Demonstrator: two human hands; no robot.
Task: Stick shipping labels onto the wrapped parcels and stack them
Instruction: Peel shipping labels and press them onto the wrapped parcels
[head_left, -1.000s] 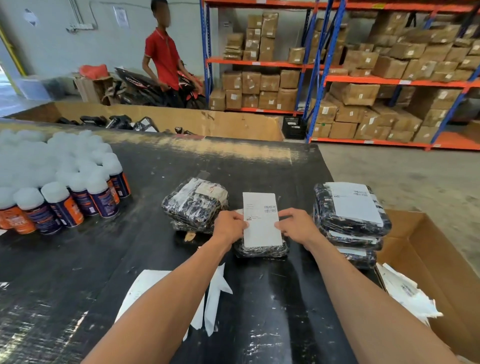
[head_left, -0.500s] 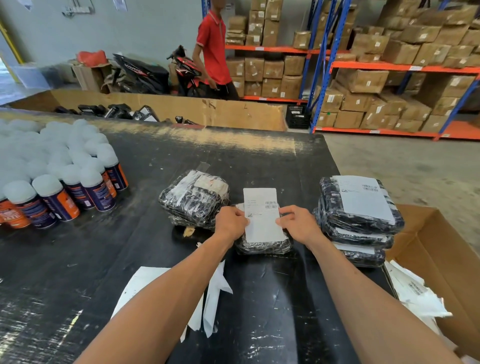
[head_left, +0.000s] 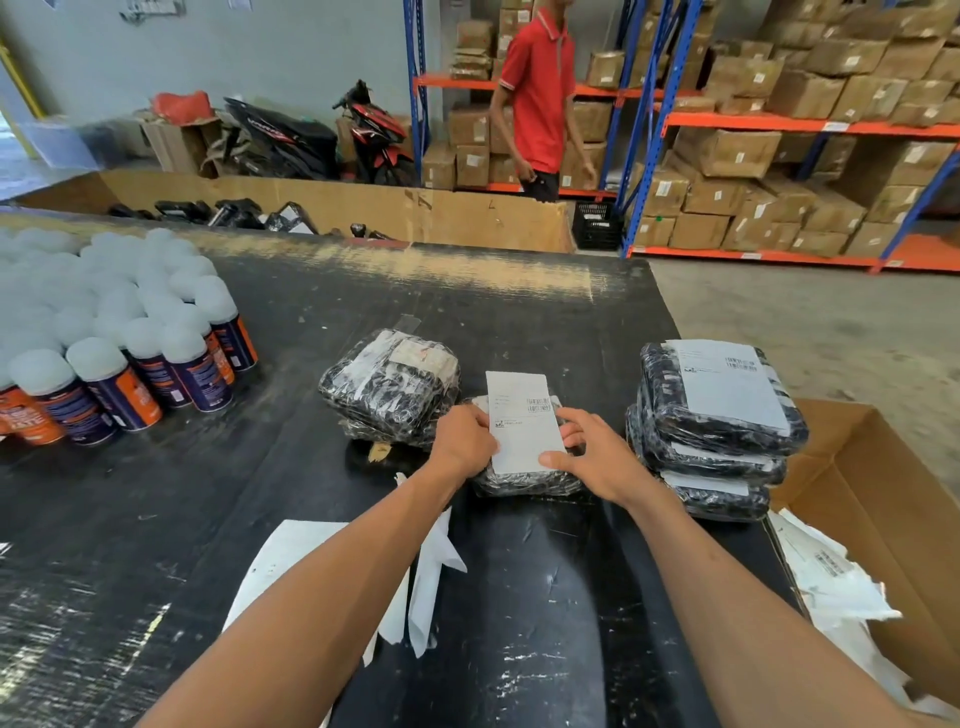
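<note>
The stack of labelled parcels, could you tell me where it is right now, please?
In the head view, the stack of labelled parcels sits on the black table's right edge, just right of the right hand, beside the open cardboard box.

The table (head_left: 218, 519) is black with pale scratches. The parcels (head_left: 711, 431) are black with white squiggles under shiny wrap. The label (head_left: 524, 421) is white with small black print. The cans (head_left: 130, 374) are blue and orange with white caps. The shirt (head_left: 540, 88) is red. The boxes (head_left: 737, 150) are brown.
</note>
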